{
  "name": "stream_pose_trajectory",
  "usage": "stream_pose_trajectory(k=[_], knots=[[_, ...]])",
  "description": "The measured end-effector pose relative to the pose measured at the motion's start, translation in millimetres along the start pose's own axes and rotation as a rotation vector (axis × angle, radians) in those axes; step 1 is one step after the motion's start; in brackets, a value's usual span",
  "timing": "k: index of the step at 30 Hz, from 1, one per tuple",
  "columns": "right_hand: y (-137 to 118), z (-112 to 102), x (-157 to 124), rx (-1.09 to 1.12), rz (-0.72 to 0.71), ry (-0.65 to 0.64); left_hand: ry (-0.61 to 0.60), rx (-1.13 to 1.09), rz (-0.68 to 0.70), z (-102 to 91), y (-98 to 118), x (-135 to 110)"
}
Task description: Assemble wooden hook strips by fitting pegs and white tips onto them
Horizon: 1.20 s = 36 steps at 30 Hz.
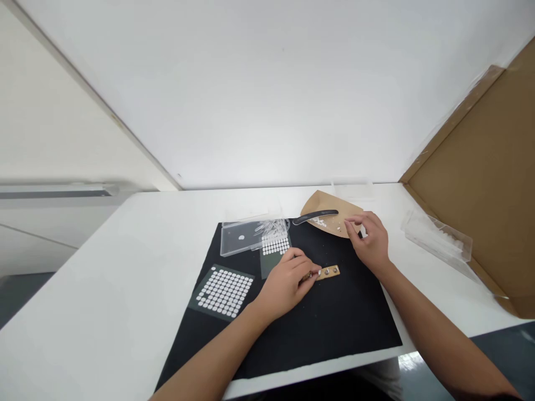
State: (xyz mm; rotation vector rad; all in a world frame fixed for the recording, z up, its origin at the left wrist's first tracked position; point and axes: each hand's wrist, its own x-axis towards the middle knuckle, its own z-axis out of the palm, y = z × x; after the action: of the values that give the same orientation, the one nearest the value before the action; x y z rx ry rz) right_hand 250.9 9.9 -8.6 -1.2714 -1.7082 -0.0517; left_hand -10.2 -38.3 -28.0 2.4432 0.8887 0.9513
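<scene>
My left hand (288,281) is closed with thumb and fingers on the left end of a small wooden strip (331,272). Shiny round metal pieces sit along the strip, and a tiny white bit shows by my fingertips. My right hand (371,240) hovers at the right edge of a brown paper tray (346,207), thumb and forefinger brought together. Whatever lies between those fingertips is too small to make out. Inside the tray are small white pieces (319,221) and a few scattered bits. A dark curved tool (315,215) rests across its left side.
A black mat (334,328) covers part of the white table (121,273). On it lie two dark cards of white round stickers (225,291) and a clear plastic box (240,239) with thin white sticks. Another clear box (438,236) stands right, beside a cardboard panel (480,184).
</scene>
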Motion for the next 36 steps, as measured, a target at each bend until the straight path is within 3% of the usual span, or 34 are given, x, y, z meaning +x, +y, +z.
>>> stream_pose_trajectory(k=[6, 12, 19, 27, 36], knots=[[-13, -1, -8, 0.067, -0.042, -0.082, -0.038, -0.021, -0.02, -1.2, 2, 0], [-19, -4, -18, 0.204, -0.107, -0.285, -0.028, -0.013, -0.007, -0.8, 3, -1], [-24, -4, -23, 0.264, -0.178, -0.254, -0.009, -0.063, -0.011, 2.6, 1, 0], [-24, -2, -27, 0.294, -0.234, -0.344, 0.009, -0.077, -0.041, 2.4, 4, -2], [-29, -3, -31, 0.359, -0.253, -0.409, 0.164, -0.179, -0.033, 1.9, 8, -2]])
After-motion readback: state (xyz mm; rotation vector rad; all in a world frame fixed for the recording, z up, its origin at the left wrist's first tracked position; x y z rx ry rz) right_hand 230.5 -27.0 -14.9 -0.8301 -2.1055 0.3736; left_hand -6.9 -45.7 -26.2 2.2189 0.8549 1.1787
